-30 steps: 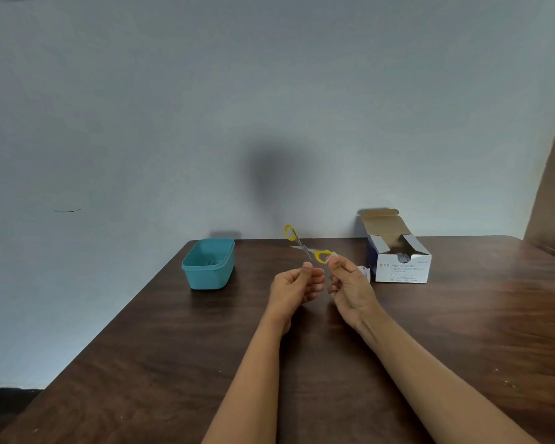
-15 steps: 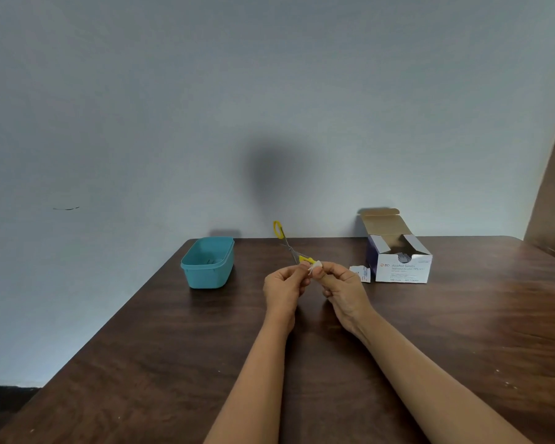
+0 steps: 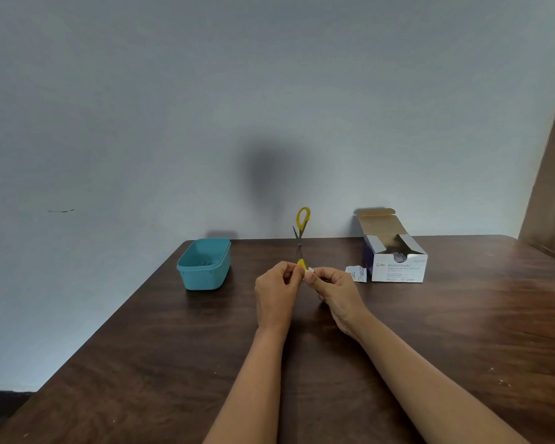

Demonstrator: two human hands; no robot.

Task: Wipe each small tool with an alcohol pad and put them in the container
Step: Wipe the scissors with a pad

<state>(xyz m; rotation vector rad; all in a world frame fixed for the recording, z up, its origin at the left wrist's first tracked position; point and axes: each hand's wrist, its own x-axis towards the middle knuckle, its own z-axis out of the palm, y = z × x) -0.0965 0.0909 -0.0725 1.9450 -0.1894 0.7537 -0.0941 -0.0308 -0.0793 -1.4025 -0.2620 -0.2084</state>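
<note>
My left hand (image 3: pixel 277 291) pinches small yellow-handled scissors (image 3: pixel 301 233) near their lower end, above the middle of the table. The scissors stand nearly upright, one yellow loop at the top, the other at my fingertips. My right hand (image 3: pixel 335 293) presses a small white alcohol pad (image 3: pixel 309 273) against the lower yellow handle. The teal container (image 3: pixel 204 265) stands to the left on the table, apart from both hands, with something small inside it.
An open white box of alcohol swabs (image 3: pixel 396 262) stands at the back right. A torn pad wrapper (image 3: pixel 356 273) lies just left of it. The dark wooden table (image 3: pixel 148 363) ends at a wall behind and drops off on the left.
The scissors have swung from a leftward tilt to nearly upright. My right hand has closed in, and its pad now touches the lower yellow handle by my left fingers.
</note>
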